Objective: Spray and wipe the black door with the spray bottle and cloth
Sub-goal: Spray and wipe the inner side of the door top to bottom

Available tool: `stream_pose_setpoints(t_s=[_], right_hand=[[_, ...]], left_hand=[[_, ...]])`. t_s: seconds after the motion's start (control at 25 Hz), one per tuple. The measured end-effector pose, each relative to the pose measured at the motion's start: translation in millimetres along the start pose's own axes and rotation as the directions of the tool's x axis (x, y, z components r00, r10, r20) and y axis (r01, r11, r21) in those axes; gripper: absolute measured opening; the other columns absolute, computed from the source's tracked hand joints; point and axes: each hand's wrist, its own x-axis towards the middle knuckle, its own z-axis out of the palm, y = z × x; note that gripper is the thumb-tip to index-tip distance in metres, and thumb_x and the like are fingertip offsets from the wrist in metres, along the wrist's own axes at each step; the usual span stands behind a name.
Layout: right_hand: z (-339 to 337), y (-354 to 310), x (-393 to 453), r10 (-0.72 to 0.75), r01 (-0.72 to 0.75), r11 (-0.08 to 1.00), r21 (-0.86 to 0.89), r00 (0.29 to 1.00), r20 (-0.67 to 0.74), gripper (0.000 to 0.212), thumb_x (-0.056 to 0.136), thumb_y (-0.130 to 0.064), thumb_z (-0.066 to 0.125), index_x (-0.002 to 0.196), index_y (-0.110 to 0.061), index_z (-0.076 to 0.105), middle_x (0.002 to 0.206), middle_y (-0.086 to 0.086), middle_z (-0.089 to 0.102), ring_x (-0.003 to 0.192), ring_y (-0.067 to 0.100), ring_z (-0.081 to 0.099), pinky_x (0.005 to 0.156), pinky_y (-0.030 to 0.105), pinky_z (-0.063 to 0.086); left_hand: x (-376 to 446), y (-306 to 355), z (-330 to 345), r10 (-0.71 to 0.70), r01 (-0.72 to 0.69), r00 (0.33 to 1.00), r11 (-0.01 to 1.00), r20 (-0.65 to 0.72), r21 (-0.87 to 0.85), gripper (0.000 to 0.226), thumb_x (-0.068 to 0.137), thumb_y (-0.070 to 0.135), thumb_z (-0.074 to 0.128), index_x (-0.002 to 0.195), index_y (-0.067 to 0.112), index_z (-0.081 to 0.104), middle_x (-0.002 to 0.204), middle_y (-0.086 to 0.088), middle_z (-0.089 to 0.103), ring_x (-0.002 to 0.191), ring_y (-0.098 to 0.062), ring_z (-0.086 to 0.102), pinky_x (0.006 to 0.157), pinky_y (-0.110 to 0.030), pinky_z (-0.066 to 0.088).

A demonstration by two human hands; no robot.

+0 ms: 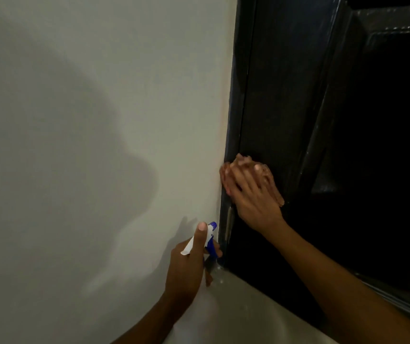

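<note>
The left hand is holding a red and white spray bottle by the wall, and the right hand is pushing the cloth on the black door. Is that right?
Nearly. The spray bottle is blue and white, not red and white; the head view shows its blue nozzle. The rest holds: the left hand grips it beside the wall, and the right hand presses the cloth on the black door.

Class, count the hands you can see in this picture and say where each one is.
2. The left hand grips the spray bottle beside the white wall. The right hand presses a cloth flat against the black door.
</note>
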Motion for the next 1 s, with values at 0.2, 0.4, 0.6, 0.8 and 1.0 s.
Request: stream_pose_setpoints(t_s=[0.2, 0.4, 0.6, 0.8, 1.0], right_hand=[[17, 5, -23, -0.444, 0.504, 0.860, -0.078, 0.816, 0.370, 0.067, 0.104, -0.025, 0.036, 0.159, -0.013, -0.001, 0.169, 0.018, -0.002, 0.151, 0.034, -0.017, 0.106, 0.047, -0.043], [-55, 54, 62, -0.356, 0.373, 0.915, -0.155, 0.926, 0.129, 0.071, 0.089, -0.029, 0.064, 0.155, -0.018, 0.042, 0.167, 0.020, 0.022, 0.154, 0.040, 0.011, 0.120, 0.054, -0.024], [-107, 82, 119, -0.025, -0.006, 0.990, -0.142, 0.976, -0.217, 0.062, 0.097, -0.023, 0.052, 0.156, -0.010, 0.038, 0.163, 0.024, 0.027, 0.154, 0.041, 0.019, 0.126, 0.059, 0.003], [-45, 34, 58, -0.090, 0.087, 0.996, -0.031, 0.988, -0.122, 0.072, 0.089, -0.014, 0.061, 0.156, -0.007, 0.037, 0.165, 0.021, 0.026, 0.154, 0.038, 0.021, 0.127, 0.049, -0.009], [23, -22, -29, -0.286, 0.279, 0.958, 0.061, 0.940, 0.188, 0.072, 0.080, -0.012, 0.070, 0.149, -0.010, 0.049, 0.156, 0.019, 0.044, 0.148, 0.037, 0.037, 0.125, 0.051, 0.007]], left_hand=[[10, 3, 9, 0.028, -0.028, 1.000, 1.000, 0.007, -0.002, 0.074, 0.075, 0.065, 0.031, 0.089, 0.006, 0.073, 0.077, -0.006, 0.071, 0.061, -0.009, 0.061, 0.045, -0.004, 0.042], [19, 12, 12, 0.018, -0.016, 1.000, 0.995, 0.010, -0.099, 0.076, 0.079, 0.070, 0.030, 0.085, 0.009, 0.076, 0.077, 0.002, 0.075, 0.070, -0.005, 0.069, 0.069, -0.018, 0.047], [15, 12, 21, -0.049, 0.054, 0.998, 0.990, 0.045, -0.132, 0.063, 0.088, 0.055, 0.034, 0.092, 0.007, 0.074, 0.082, -0.001, 0.074, 0.068, -0.003, 0.066, 0.047, -0.003, 0.042], [20, 6, 15, -0.043, 0.044, 0.999, 0.984, 0.011, -0.171, 0.060, 0.083, 0.061, 0.038, 0.085, 0.012, 0.073, 0.074, -0.008, 0.073, 0.066, -0.014, 0.064, 0.044, -0.005, 0.044], [11, -25, 2, 0.000, 0.001, 1.000, 0.999, 0.009, -0.037, 0.070, 0.078, 0.063, 0.038, 0.088, 0.002, 0.071, 0.075, -0.024, 0.067, 0.042, 0.000, 0.055, 0.041, -0.008, 0.042]])
